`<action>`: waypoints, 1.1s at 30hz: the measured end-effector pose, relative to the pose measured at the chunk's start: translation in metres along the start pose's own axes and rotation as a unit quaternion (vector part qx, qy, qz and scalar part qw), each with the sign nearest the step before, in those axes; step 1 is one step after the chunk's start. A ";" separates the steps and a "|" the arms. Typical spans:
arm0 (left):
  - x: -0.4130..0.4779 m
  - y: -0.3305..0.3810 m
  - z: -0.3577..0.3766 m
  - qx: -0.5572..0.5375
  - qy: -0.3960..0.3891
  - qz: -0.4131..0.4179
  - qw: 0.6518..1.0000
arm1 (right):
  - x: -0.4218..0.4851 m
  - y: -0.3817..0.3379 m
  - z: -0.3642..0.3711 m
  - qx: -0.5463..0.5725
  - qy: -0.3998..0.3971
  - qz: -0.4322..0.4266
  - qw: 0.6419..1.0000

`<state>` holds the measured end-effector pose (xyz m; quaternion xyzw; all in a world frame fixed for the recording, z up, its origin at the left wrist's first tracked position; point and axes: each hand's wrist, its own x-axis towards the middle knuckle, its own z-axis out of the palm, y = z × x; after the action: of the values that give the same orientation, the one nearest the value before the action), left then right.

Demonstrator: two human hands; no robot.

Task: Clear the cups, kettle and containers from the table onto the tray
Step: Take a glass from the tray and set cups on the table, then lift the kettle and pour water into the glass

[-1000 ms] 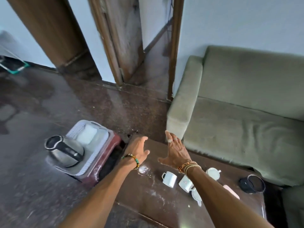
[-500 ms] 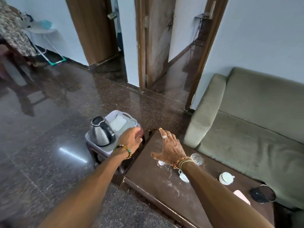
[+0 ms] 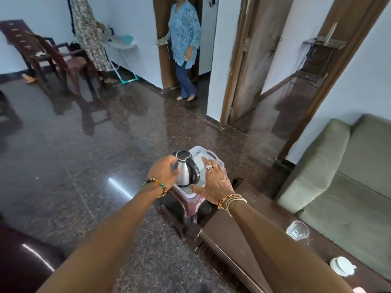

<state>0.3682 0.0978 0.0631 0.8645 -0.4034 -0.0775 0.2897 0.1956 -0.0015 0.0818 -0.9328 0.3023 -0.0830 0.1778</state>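
A steel kettle (image 3: 186,171) with a black handle stands on the white plastic tray (image 3: 212,156), which rests on a dark red stool. My left hand (image 3: 164,171) hovers open just left of the kettle's body, and whether it touches is unclear. My right hand (image 3: 215,181) is open over the tray, right of the kettle's handle, fingers spread. On the brown table (image 3: 254,210) at the right stand a clear glass (image 3: 297,230) and a white lidded container (image 3: 341,268). The cups are out of view.
A green sofa (image 3: 342,182) runs behind the table. A person in a blue top (image 3: 185,37) stands in the doorway across the polished floor. Dark chairs (image 3: 53,58) stand at the far left. A dark red seat corner (image 3: 25,265) shows at bottom left.
The view has swung up and to the left, away from the table. Both hands have moved from over the table's end to either side of the kettle on the tray.
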 end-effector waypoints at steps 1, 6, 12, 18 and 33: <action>0.000 -0.009 0.001 0.001 0.001 -0.007 1.000 | 0.005 -0.005 0.008 0.001 -0.005 -0.005 1.000; 0.010 -0.044 0.018 0.001 -0.038 -0.037 0.999 | 0.032 -0.011 0.049 -0.009 -0.044 -0.024 0.999; 0.056 -0.080 0.020 -0.004 -0.036 -0.078 0.996 | 0.102 -0.011 0.077 0.034 -0.062 -0.012 0.997; 0.095 -0.098 0.023 -0.016 -0.038 -0.111 0.993 | 0.158 -0.004 0.084 0.065 -0.067 0.000 0.996; 0.189 -0.140 0.073 -0.045 -0.149 -0.106 0.982 | 0.225 0.016 0.135 0.064 -0.105 0.104 0.987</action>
<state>0.5581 -0.0037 -0.0565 0.8671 -0.3441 -0.2540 0.2552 0.4032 -0.1085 -0.0382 -0.8864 0.3718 0.0155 0.2752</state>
